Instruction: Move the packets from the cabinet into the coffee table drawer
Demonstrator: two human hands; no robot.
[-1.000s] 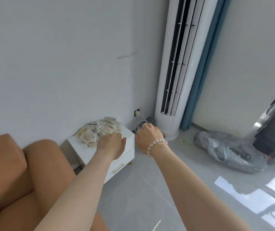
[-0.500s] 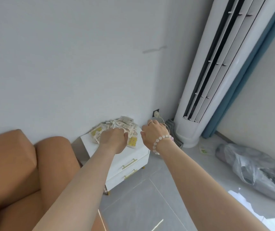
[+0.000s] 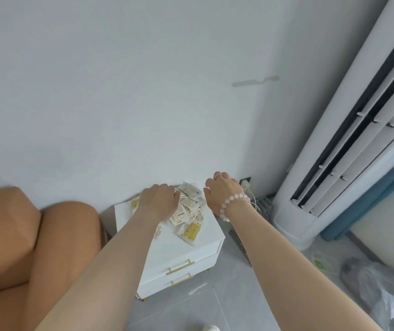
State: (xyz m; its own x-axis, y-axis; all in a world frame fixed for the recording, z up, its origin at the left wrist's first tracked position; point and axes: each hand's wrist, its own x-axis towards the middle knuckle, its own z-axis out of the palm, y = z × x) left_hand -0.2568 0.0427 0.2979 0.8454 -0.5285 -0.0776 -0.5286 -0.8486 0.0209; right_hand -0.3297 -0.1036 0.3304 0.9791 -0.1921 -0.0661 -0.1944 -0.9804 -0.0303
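Packets [image 3: 189, 212] lie heaped on top of the white cabinet [image 3: 174, 253], my left hand [image 3: 159, 201] curled over the pile's near side and my right hand [image 3: 223, 194] spread loose at its far edge, though I cannot tell whether either grips any. Scooping too many slippery ones risks spilling them off the cabinet's right edge onto the floor [image 3: 217, 304]. Wall [image 3: 143, 103] blocks behind and the sofa [image 3: 36, 235] crowds left, so I can only withdraw toward me.

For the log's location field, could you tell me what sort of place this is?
Most likely a home living room: a tan sofa beside a small white cabinet with a pile of packets on top, and a tall floor-standing air conditioner in the corner.
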